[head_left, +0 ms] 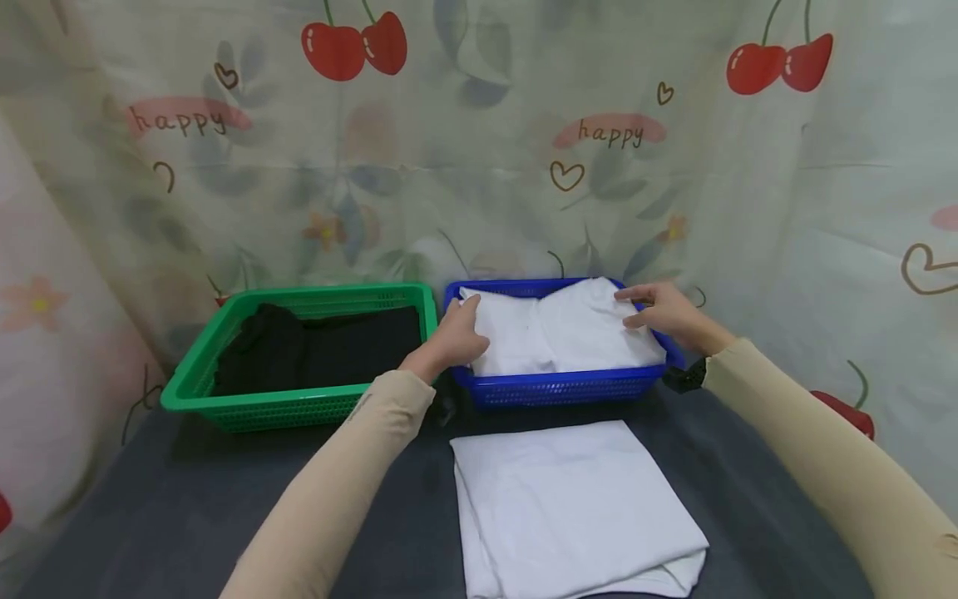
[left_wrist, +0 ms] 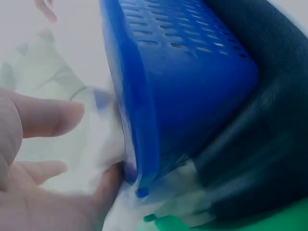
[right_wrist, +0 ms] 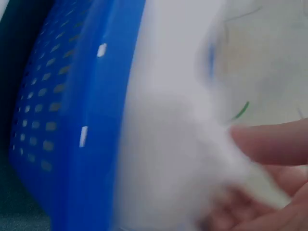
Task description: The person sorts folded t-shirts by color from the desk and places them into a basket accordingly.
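Note:
White folded cloth (head_left: 584, 329) lies inside a blue basket (head_left: 561, 389), rising a little over its rim at the back right. At the basket's left end is my left hand (head_left: 454, 335), its thumb and fingers spread apart beside the cloth. The left wrist view shows that hand (left_wrist: 45, 159) by the blue rim, one finger partly hidden behind it. My right hand (head_left: 666, 314) reaches over the right end, with fingertips at the cloth's edge. Blur in the right wrist view hides how far its fingers (right_wrist: 269, 144) touch the cloth.
A green basket (head_left: 284, 401) with black folded cloth (head_left: 352, 345) stands to the left. In front of the blue basket, another white folded cloth (head_left: 569, 507) lies on the dark table (head_left: 404, 532). A printed curtain (head_left: 479, 208) hangs close behind both baskets.

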The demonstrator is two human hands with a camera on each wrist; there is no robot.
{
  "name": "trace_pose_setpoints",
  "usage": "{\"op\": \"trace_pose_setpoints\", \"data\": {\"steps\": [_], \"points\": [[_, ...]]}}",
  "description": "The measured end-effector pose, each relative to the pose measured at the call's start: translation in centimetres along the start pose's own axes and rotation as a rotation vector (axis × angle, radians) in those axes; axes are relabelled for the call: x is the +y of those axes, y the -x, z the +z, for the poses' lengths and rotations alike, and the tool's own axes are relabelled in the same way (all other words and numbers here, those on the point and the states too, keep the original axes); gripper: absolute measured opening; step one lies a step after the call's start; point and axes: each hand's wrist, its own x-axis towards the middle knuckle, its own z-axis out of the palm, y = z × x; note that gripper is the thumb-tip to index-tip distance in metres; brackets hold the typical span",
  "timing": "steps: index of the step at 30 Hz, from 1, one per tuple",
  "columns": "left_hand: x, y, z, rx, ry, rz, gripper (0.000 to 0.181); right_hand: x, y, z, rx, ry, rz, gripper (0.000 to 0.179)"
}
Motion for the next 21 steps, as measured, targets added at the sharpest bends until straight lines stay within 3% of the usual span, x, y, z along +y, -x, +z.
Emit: {"op": "trace_pose_setpoints", "data": {"steps": [2,5,11,14,21], "points": [[0.3,0.5,-0.1,0.04,-0.071,-0.018,0.069,-0.2,0.1,0.2,-0.04,0.036,0.035,0.047],[0.4,1.8,-0.1,0.146,-0.068,-0.023,0.059,-0.6,0.9,0.5,-0.094,0.03,0.071,0.044],[0.5,6.1,0.2,0.311,0.108,-0.006,0.048,-1.2,3.8,1.2,-0.059,0.031,0.062,0.045],[0.9,8.2,0.5,0.321,0.203,-0.021,0.046,-1.2,5.6,1.6,-0.008,0.011,0.041,0.044],[1.6,11.9,1.3,0.246,0.386,-0.078,0.048,-1.7,8.9,2.5,0.069,-0.08,-0.002,0.042]]}}
